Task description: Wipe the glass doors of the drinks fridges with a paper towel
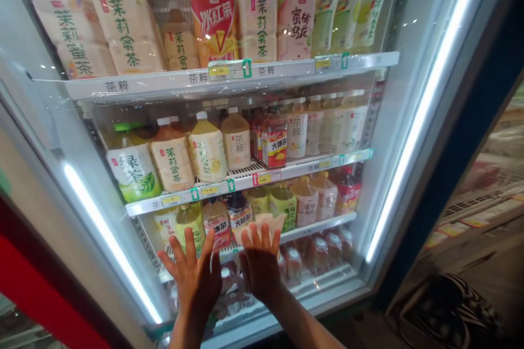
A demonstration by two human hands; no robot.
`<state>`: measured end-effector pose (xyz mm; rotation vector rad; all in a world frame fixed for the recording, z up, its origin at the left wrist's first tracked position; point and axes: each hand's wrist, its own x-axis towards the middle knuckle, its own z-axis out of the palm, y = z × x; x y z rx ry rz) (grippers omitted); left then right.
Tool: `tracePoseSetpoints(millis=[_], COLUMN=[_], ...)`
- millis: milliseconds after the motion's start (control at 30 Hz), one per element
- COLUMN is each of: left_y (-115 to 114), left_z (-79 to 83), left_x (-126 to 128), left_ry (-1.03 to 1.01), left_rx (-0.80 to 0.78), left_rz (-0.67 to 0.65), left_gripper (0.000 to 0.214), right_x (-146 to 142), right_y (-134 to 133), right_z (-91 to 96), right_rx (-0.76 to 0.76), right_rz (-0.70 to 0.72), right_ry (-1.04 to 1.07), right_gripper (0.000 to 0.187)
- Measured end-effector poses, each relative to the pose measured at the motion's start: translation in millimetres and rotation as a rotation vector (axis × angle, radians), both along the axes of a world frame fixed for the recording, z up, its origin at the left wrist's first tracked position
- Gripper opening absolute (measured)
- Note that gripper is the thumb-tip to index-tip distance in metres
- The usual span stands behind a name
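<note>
My left hand (195, 275) is raised in front of a drinks fridge with its fingers spread and nothing in it. Beside it my right hand (260, 264) is also up, palm forward, fingers apart and holding nothing. A pale reflection above the right hand suggests a glass door (286, 76) in front of the shelves; whether my fingers touch it I cannot tell. Past my fingertips, on a lower shelf, stand a yellow-green bottle (190, 222), a red-labelled tea bottle (216, 222) and a dark-capped tea bottle (239, 212). My hands hide part of the lowest rows.
Large tea bottles, including a red one (215, 16), line the top shelf (286, 68). More bottles fill the middle shelf (344, 162). Bright light strips (426, 103) run along both sides. At the lower right is a striped dark object (454, 305), blurred.
</note>
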<state>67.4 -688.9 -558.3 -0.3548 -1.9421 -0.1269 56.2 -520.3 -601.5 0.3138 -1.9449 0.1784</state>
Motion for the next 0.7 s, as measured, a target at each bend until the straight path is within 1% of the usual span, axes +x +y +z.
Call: tracePoseSetpoints(millis=[67, 100, 167, 233, 267, 300, 433, 467, 500, 533, 633, 667, 700], left_y=[-6, -9, -14, -18, -20, -22, -24, -24, -23, -23, -24, -25, -25], left_z=[-1.9, -3.3, -6.8, -10.1, -11.5, -12.5, -13.4, -13.2, -13.0, -12.8, -12.7, -12.8, -12.8], left_x=[-1, -2, -1, -1, -2, -2, -4, -5, -6, -6, -8, -8, -8], left_ry=[0.021, 0.030, 0.036, 0.020, 0.011, 0.002, -0.047, -0.046, -0.035, -0.015, 0.041, 0.046, 0.045], left_rx=[-0.034, -0.050, -0.054, -0.032, -0.019, -0.007, 0.038, 0.046, 0.049, 0.048, 0.033, 0.030, 0.031], left_rz=[-0.003, -0.010, -0.033, -0.048, -0.052, -0.051, -0.034, -0.032, -0.035, -0.038, -0.039, -0.036, -0.033], left_gripper=[0.077, 0.071, 0.064, 0.061, 0.061, 0.060, 0.061, 0.062, 0.062, 0.062, 0.062, 0.063, 0.065], right_x=[2, 2, 0, -1, -1, 0, 11, 12, 11, 10, 3, 2, 2], right_y=[-11, -17, -30, -40, -43, -45, -47, -49, -52, -56, -70, -72, -72], right_z=[-14.3, -16.0, -9.3, -0.2, 0.5, -2.7, -32.3, -34.3, -31.7, -24.9, 1.5, 5.2, 4.4], right_rx=[0.019, 0.013, -0.021, -0.046, -0.045, -0.030, 0.097, 0.108, 0.098, 0.069, -0.053, -0.074, -0.074], right_rz=[0.005, 0.003, -0.018, -0.038, -0.040, -0.031, 0.068, 0.079, 0.077, 0.061, -0.005, -0.013, -0.010], right_ry=[0.033, 0.048, 0.043, 0.011, -0.004, -0.010, -0.001, -0.001, -0.001, 0.000, 0.024, 0.040, 0.048], right_gripper=[0.065, 0.066, 0.067, 0.065, 0.063, 0.060, 0.049, 0.049, 0.049, 0.051, 0.058, 0.060, 0.061])
